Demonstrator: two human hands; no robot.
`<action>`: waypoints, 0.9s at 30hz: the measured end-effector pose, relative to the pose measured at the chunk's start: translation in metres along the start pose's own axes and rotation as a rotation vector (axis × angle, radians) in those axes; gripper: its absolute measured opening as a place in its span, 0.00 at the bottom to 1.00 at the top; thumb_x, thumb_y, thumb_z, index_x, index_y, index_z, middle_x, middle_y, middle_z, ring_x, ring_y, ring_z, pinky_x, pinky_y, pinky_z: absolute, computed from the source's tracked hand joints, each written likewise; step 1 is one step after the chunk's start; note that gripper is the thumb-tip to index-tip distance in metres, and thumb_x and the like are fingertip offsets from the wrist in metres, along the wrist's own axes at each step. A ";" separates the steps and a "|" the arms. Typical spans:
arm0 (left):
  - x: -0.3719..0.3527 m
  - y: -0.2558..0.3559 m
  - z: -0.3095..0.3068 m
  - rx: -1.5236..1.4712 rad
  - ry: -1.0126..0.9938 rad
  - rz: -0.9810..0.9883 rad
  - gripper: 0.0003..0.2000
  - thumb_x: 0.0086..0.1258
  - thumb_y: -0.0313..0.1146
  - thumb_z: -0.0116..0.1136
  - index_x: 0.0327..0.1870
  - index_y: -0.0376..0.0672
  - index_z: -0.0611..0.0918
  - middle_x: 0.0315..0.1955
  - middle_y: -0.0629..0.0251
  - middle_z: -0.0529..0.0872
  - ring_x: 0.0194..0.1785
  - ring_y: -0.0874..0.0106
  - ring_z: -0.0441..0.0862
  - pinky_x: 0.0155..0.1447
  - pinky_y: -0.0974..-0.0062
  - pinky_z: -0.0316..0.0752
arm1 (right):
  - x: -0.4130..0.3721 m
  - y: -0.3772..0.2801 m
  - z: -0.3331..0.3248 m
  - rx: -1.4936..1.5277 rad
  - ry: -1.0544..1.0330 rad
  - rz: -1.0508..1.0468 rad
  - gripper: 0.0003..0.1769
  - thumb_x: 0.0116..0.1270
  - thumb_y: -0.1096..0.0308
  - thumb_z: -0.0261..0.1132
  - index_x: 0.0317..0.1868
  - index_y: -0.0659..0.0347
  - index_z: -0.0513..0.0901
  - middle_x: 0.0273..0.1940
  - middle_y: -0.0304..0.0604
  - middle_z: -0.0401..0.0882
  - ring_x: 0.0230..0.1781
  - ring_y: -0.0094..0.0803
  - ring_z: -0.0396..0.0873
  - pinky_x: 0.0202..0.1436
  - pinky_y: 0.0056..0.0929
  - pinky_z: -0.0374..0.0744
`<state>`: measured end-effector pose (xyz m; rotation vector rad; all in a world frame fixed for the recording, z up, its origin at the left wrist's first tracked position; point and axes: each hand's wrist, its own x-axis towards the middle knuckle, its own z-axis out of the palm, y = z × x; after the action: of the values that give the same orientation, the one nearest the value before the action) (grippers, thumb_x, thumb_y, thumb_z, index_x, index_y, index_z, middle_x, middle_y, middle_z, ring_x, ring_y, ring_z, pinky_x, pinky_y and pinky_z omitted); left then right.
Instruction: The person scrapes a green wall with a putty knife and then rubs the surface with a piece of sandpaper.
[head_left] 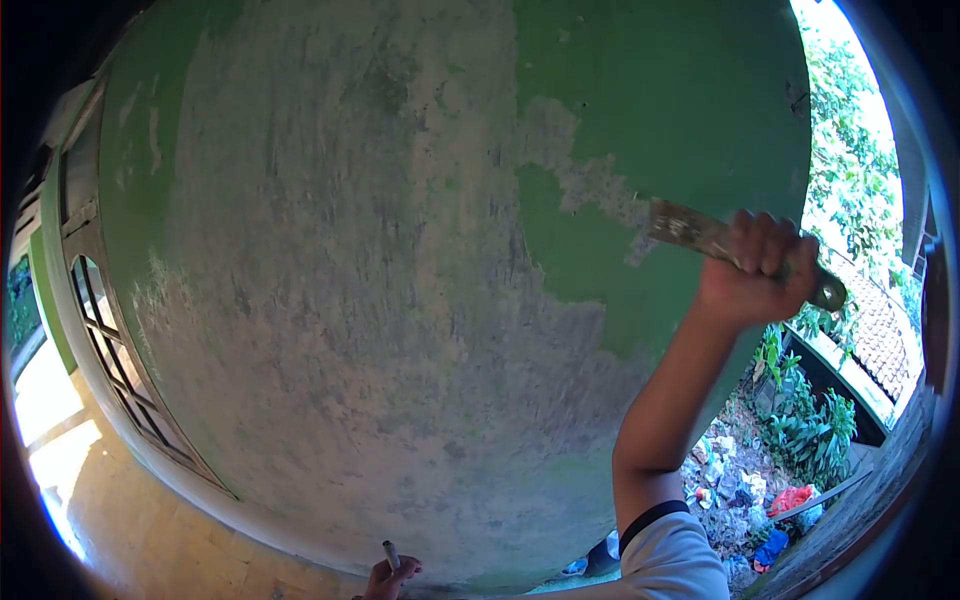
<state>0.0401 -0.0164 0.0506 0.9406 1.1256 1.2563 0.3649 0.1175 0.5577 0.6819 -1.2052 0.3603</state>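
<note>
Low by my chest, my left hand [392, 577] curls its fingers around a small grey stick [390, 555], pointing up. My right hand [755, 270] is raised, fist wrapped tight on the scraper [690, 230], whose blade touches the wall [350, 250] at the edge of the green paint [660, 120]. A window [100, 320] stands left; litter [740, 490] lies on the ground beyond, lower right.

No text, label, brand, number or sign can be read. The scraper [690, 228] in the right hand [757, 265], the small stick [390, 555] in the left hand [388, 582] and the green wall [400, 250] bear no legible marks.
</note>
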 end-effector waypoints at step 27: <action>-0.009 0.040 0.018 0.035 -0.023 0.021 0.13 0.66 0.37 0.53 0.38 0.35 0.79 0.32 0.62 0.82 0.37 0.75 0.77 0.44 0.76 0.69 | -0.004 0.025 0.004 -0.006 0.011 0.094 0.15 0.68 0.64 0.44 0.21 0.51 0.63 0.14 0.31 0.58 0.12 0.20 0.57 0.20 0.23 0.61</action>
<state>0.0486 -0.0197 0.0940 0.9929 1.1255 1.2434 0.3451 0.1341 0.5618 0.6189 -1.2302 0.4386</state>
